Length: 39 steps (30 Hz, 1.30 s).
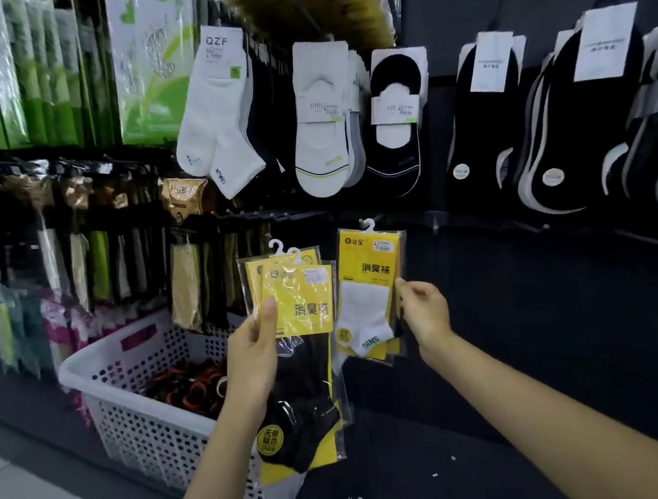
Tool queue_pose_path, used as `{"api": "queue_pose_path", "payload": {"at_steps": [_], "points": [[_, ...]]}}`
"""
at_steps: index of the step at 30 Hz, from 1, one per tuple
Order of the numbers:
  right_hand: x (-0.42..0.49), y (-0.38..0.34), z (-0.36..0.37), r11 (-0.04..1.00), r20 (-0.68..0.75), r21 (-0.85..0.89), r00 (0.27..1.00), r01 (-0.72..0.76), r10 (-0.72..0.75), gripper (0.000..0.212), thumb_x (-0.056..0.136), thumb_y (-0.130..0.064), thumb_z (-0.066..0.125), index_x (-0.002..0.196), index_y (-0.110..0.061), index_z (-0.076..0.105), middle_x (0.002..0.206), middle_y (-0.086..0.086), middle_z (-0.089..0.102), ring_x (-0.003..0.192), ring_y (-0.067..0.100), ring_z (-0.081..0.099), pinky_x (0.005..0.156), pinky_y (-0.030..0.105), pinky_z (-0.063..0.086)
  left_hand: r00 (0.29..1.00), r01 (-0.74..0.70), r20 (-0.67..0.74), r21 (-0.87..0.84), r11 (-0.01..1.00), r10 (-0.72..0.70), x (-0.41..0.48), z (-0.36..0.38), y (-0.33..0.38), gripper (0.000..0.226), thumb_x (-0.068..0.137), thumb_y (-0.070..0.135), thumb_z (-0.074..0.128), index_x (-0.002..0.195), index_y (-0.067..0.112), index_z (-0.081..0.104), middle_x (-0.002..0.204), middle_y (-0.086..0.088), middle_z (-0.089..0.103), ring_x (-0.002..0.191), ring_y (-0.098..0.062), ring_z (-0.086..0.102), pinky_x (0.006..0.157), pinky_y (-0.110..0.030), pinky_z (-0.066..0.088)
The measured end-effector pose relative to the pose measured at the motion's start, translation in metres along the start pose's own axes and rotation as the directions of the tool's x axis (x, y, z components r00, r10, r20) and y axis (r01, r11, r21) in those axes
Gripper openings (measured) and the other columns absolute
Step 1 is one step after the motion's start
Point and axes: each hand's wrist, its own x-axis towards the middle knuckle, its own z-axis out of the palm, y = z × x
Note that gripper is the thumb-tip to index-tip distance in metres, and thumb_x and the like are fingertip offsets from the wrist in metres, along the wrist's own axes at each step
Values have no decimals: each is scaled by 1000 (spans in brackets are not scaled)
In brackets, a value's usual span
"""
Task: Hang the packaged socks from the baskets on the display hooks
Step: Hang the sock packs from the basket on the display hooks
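Mid-hang, lower centre of frame. Pinching right edge of white-sock pack [368, 285] with right hand [424, 308], thumb and fingertips closed on the film, pack upright, white plastic hanger [367, 224] at its top, up against black display wall [524, 312]. Cannot tell whether hanger sits over a display hook, no prong made out in the dark there. Gripping fan of two or three black-sock packs [306, 331] in left hand [254, 347], thumb across yellow card front, fingers behind. Fan just left of white-sock pack, edges close, touching or not hard to say. White perforated basket [135, 417] at lower left, beside and below left hand, dark and red items inside, too blurred to name. For doing it well, as judgement only: keep the pinch on the side edge to leave the hanger free. Tip the top toward the wall, line hanger opening with prong tip, push fully back, loosen pinch only with weight taken by the hook. Check front-facing, yellow card outward, like with like. Hold left-hand fan clear of the hung pack, hangers up and level, ready for next pick. Risks: slick film slipping in a two-finger pinch, hanger caught only halfway, pack dropping to floor. Upper rows, white QZF ankle socks [216, 112] upper centre and no-show socks [321, 130] to the right, not part of this step; leave alone.
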Motion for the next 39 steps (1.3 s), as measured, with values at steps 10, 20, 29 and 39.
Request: {"api": "queue_pose_path", "payload": {"at_steps": [10,20,29,39], "points": [[-65,-9,-13,996,420,87,907,-7,-30,20,86,-29,69,98,-13,68,98,5,74,87,17,71,80,35,58,996,-4,83,-166,986,18,-30,31,8,25,78,49,63,91,28,71,85,15,74,79,2,69,63,-11,50],[-50,-20,-26,992,291,99,952,73,-99,10,93,-18,59,100,-13,64,96,1,73,91,15,69,84,29,54,1000,16,3,-35,999,-16,-25,23,10,39,98,46,35,65,26,42,61,14,34,44,4,40,48,-10,33],[-9,-53,-15,981,67,16,979,194,-194,8,93,-16,58,87,-20,62,93,5,70,88,21,66,84,37,52,988,-108,-105,71,992,115,-10,-4,13,48,99,44,33,61,16,27,45,11,25,45,-4,25,50,-15,26],[17,-46,20,1000,97,-30,995,5,-2,10,92,-17,59,99,-11,64,110,15,68,104,31,64,97,46,50,989,-34,-141,12,999,35,1,-19,4,50,98,48,35,64,11,37,44,12,27,39,-3,24,49,-21,26]]}}
